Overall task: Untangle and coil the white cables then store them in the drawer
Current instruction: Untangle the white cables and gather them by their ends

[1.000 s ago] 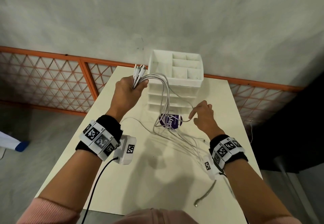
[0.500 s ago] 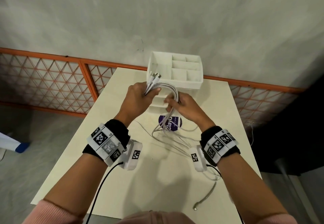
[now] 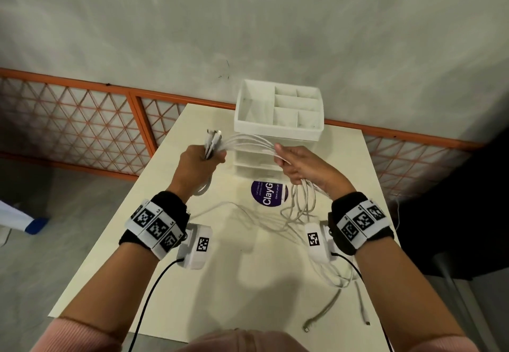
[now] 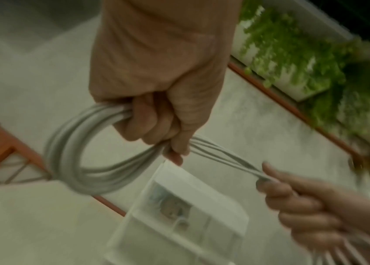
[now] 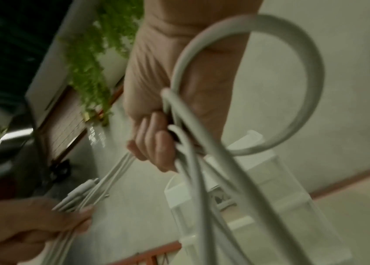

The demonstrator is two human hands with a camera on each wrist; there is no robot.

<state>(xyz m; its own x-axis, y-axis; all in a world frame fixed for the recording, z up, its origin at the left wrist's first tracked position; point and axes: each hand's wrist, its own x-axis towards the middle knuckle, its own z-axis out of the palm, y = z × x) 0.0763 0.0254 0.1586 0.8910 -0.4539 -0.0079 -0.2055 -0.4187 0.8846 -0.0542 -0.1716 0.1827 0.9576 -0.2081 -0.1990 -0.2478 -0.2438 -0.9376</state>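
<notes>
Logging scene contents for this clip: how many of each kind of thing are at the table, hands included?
Hands: 2, the left hand and right hand, both gripping the cables
White cable bundle: 1, single strands too blurred to count
White drawer unit: 1
Purple sticker: 1
Table: 1
Total: 6

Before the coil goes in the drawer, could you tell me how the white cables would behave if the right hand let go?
Probably floppy: below the right hand the white cables sag in loose loops onto the table. Likely springy too: the coil at the left hand bows open, so it may unwind.
</notes>
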